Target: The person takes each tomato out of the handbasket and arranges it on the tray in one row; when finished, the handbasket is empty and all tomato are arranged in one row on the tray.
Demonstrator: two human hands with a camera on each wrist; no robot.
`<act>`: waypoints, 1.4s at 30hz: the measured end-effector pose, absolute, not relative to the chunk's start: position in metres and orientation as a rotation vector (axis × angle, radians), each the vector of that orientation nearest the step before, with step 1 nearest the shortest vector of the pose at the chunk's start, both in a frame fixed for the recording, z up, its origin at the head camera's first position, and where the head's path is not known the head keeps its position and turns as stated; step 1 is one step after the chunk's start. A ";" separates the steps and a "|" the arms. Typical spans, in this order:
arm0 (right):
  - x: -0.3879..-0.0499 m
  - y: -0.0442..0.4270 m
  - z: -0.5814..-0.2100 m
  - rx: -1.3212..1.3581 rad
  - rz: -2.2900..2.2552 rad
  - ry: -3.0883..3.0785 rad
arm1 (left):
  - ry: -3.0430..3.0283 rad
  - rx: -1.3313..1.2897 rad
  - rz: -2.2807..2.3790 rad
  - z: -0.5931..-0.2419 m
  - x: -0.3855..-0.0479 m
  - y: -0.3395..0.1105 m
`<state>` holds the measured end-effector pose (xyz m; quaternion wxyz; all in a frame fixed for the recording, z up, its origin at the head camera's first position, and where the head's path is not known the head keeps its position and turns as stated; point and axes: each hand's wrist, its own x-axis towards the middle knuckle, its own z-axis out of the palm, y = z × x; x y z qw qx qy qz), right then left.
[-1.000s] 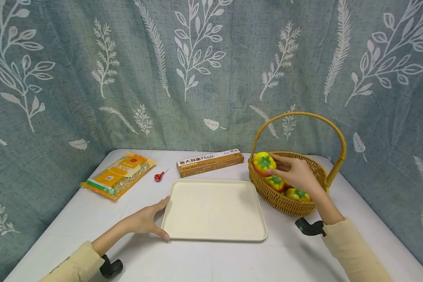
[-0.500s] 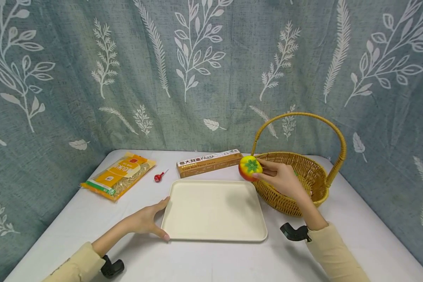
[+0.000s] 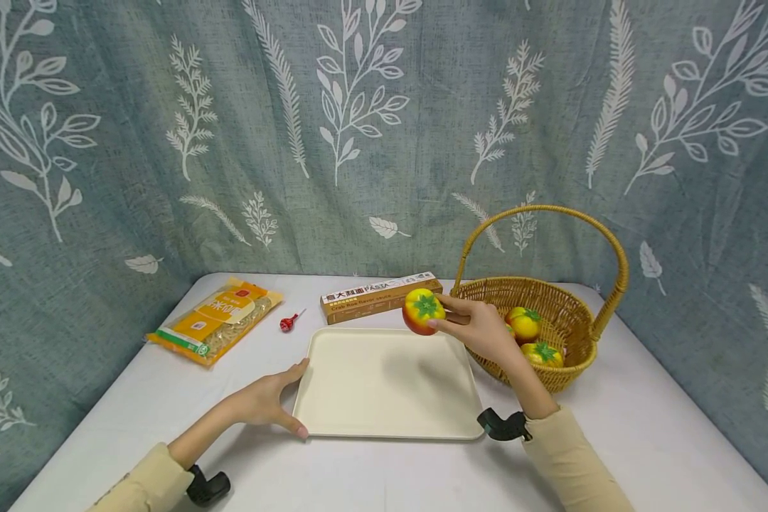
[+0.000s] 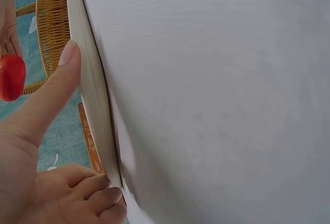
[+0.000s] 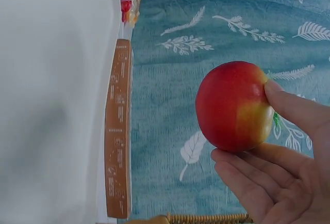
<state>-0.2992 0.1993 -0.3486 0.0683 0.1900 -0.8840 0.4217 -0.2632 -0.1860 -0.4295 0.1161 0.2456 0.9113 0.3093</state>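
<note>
Leftward the red-yellow fruit [image 3: 421, 313] was swept, away from the basket [image 3: 572, 316], over the far right of the tray [image 3: 358, 391] | pinched by the right hand [image 3: 483, 331] | tray's left edge touched by the left hand [image 3: 264, 400], thumb and fingers apart | gentle, steady grip was judged best

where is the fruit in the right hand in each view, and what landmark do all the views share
Head: the red-and-yellow fruit is slightly right of centre, a little below mid-height, at the fingertips of the right hand.
Left wrist: the fruit is at the left edge, a bit above mid-height, showing red.
Right wrist: the fruit is right of centre, near mid-height.
Shared landmark: the brown pasta box, also at and.
</note>
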 end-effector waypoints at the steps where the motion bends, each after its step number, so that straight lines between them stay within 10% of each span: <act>1: -0.299 0.196 -0.349 0.580 1.279 -2.665 | 2.667 0.728 0.906 -0.430 -0.263 -0.187; 42: -0.313 0.078 -0.400 0.758 1.334 -2.804 | 2.656 0.698 0.893 -0.428 -0.263 -0.185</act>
